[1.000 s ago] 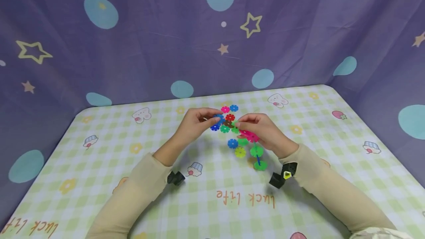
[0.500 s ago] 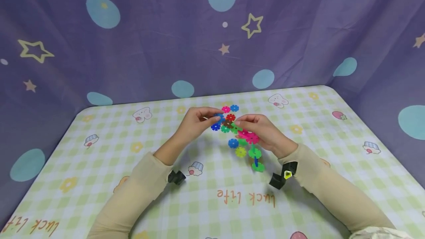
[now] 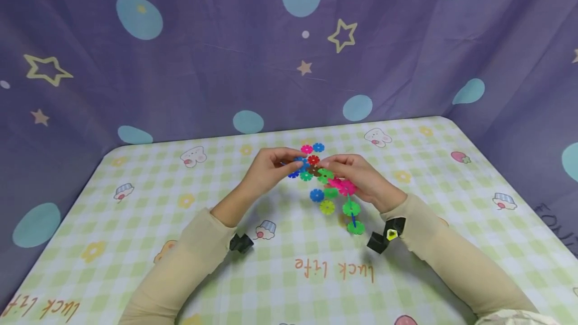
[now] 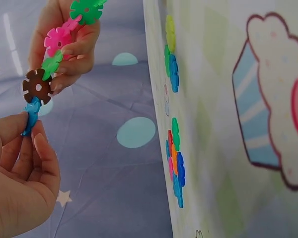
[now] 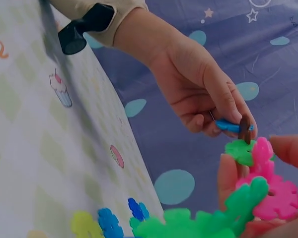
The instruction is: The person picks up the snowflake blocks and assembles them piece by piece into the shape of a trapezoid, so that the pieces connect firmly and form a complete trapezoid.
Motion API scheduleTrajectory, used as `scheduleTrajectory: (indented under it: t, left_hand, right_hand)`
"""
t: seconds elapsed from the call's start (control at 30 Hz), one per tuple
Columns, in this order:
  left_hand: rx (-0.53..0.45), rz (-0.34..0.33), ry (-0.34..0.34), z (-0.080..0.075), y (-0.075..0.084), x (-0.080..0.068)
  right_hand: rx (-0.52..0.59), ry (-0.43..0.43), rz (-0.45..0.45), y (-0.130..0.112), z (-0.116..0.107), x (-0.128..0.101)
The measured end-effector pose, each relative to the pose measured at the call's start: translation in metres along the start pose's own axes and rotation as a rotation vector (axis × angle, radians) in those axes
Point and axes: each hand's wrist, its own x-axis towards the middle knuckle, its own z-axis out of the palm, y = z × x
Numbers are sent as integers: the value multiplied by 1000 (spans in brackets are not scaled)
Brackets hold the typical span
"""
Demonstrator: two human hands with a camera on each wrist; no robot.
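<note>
Spread wide across the checked tablecloth (image 3: pixel 135 224), with purple star-printed fabric (image 3: pixel 180 64) rising behind and to the right. Held above the cloth's middle between both hands — a chain of snowflake discs (image 3: pixel 336 184), gripped by the right hand (image 3: pixel 368 180) with fingers curled round its pink and green links, trailing down to green discs near the right wrist. Pinched at the chain's far end between thumb and fingertips of the left hand (image 3: pixel 266 167): a blue disc (image 4: pixel 31 115), its edge meeting the brown disc (image 4: pixel 37 86) that ends the chain. Compared with a second ago, hands drawn slightly closer together, blue disc now up against the brown one. Lying flat just beneath — loose discs (image 3: pixel 321 201) in blue, yellow and green, more behind the fingers. Open cloth left and right, edges well apart from the hands.
</note>
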Motion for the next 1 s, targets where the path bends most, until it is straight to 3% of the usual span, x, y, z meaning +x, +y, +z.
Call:
scheduleTrajectory:
  t: [0.23,0.83,1.0]
  left_hand:
    - [-31,-10,-1,1,-2,-2]
    - [-33,-26,10,5,0,-2]
    - [-51,-40,40,9,0,-2]
  right_hand:
    - [-48,-69,-71,5,-6,1]
    - [-49,9,-39,4,-3,1]
    - [5,16,-32,4,-3,1]
